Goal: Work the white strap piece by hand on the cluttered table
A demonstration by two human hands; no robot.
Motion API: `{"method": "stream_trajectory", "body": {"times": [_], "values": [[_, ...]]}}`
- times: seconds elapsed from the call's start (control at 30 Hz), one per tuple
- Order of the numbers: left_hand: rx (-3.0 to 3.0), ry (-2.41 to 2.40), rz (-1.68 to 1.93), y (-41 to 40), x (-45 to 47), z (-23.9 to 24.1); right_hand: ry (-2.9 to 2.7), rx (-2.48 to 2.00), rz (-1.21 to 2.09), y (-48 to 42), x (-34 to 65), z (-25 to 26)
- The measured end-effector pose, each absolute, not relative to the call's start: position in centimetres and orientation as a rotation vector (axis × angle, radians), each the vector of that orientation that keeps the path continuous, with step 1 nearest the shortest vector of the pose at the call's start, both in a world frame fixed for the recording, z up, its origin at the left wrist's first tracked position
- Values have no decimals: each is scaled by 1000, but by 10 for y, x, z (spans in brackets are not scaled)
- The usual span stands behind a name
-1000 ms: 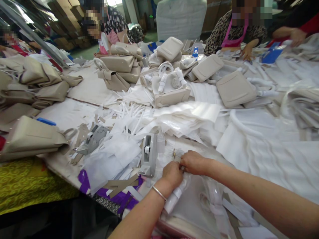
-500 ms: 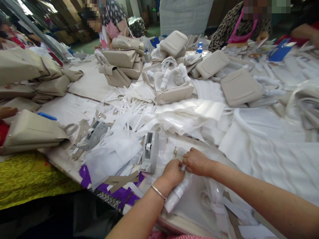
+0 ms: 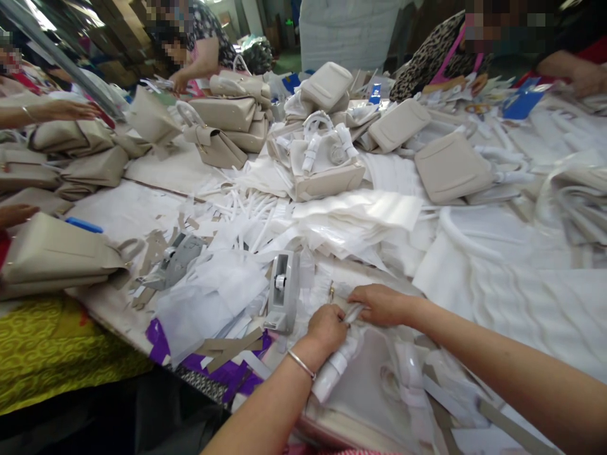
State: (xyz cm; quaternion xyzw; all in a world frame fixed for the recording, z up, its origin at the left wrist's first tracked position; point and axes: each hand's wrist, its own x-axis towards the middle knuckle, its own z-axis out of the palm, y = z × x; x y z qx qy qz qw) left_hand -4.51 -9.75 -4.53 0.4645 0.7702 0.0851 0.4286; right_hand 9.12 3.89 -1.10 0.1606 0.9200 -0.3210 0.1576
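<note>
Nearest, at about 6 o'clock, the left hand point(image 3: 327, 327), a thin metal bangle at its wrist, is clenched around the white foam-wrapped handle point(image 3: 337, 363) of a pale bag lying under clear plastic film point(image 3: 374, 385). Just beyond it, touching at the fingertips, the right hand point(image 3: 383, 304) pinches the end of the same wrap against the table between thumb and forefinger. The wrapping looks light, soft and a little slick, so I judge it would crush or slide if squeezed hard; the firmest hold is on the padded handle itself, near its taped end.

At 11 o'clock from the hands, close by, a grey plastic tape dispenser point(image 3: 283, 291) stands upright among white paper scraps point(image 3: 213, 297). A second grey dispenser point(image 3: 176, 260) lies tilted further left. Towards 12 o'clock sits a beige handbag with wrapped white handles point(image 3: 327, 165), and at 10 o'clock a stack of beige bags point(image 3: 232, 120). Farthest off, other people's hands work along the far edge.
</note>
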Motion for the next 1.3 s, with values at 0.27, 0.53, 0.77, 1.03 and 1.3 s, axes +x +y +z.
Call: {"method": "stream_trajectory", "body": {"times": [0.27,0.53,0.77,1.03,1.3], "values": [[1276,1974,43,-96,-41,-30,2510,578,-1248,46,96,-17],[1342,2000,52,-98,-40,-36,2630,415,-582,32,78,1],[1374,1984,111,-96,-40,-38,2719,293,-398,16,71,-12],[1503,1876,225,-95,-45,-49,2836,174,-360,16,79,-12],[1675,1882,68,-89,-43,-46,2992,601,-461,21,115,17]]}}
